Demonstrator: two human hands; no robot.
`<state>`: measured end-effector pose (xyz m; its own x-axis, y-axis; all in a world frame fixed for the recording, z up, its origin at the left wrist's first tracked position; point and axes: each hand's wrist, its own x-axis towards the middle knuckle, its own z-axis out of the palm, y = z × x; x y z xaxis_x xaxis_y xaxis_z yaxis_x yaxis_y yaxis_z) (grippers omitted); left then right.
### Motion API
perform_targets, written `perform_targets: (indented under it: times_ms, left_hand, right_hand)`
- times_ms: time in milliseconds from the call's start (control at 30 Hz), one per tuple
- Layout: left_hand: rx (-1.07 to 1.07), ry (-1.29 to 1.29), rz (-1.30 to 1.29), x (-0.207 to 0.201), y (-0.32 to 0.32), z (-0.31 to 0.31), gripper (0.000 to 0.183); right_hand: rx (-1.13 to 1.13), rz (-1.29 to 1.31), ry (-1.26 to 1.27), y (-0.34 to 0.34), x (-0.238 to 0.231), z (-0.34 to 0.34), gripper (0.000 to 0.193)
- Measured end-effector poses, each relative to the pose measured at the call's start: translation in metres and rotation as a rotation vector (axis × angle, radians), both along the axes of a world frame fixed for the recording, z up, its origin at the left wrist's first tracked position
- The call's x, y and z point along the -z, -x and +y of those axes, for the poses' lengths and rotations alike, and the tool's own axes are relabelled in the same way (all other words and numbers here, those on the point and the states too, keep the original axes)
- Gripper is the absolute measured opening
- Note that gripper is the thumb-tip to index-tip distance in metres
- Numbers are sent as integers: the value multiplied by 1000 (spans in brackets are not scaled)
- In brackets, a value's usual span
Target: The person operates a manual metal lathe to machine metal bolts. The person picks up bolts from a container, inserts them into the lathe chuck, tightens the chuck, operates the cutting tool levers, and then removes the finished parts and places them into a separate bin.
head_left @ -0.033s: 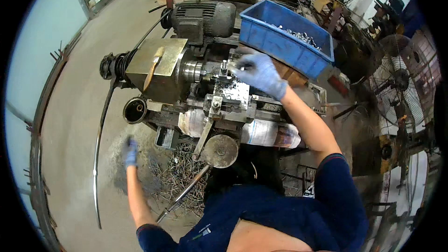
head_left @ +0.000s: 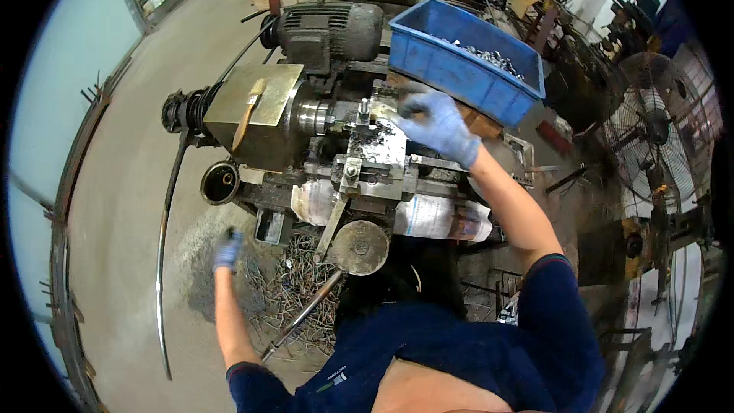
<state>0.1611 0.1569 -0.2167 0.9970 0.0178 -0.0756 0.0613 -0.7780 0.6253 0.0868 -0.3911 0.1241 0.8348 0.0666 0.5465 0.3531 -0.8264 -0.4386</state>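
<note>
My right hand (head_left: pixel 442 128), in a blue glove, is above the right side of the lathe's tool slide (head_left: pixel 382 149). Its thumb and fingers curl toward each other around a dark gap; what they hold, if anything, I cannot make out. Left of it stands an upright tool-post bolt (head_left: pixel 363 111), facing the shiny spindle chuck (head_left: pixel 312 118). Dark metal chips lie on the slide. Off to the lower left, my gloved left hand (head_left: pixel 228 250) hangs over the floor beside the machine, touching nothing I can see. Motion smears its fingers.
A blue bin (head_left: pixel 466 61) with small metal parts stands behind my right hand. On the headstock cover lies a brush (head_left: pixel 248 115). The motor (head_left: pixel 329 34) sits behind it. A round handwheel (head_left: pixel 359 248) and long lever (head_left: pixel 306 313) jut toward me. At the right is a fan (head_left: pixel 646 126).
My right hand has drawn a little to the right and nearer to me, away from the tool post. My left hand has shifted slightly to the right.
</note>
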Motion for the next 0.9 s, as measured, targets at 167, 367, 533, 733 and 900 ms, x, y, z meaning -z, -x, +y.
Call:
perform_targets:
  times_ms: [167,367,533,733,900]
  left_hand:
    - [470,-668,-19,-16,-21,-120,27]
    - [262,-628,-81,-62,-49,-91,18]
    - [455,-463,168,-79,9,-62,34]
    - [425,-374,251,-141,98,-76,44]
    - [490,-194,271,-216,149,-134,45]
  right_hand:
    - [304,119,15,89,33,-109,28]
    - [580,293,103,151,73,-232,28]
    - [831,594,429,182,100,-313,60]
    - [952,932,614,192,134,-360,60]
    - [975,758,606,207,170,-382,45]
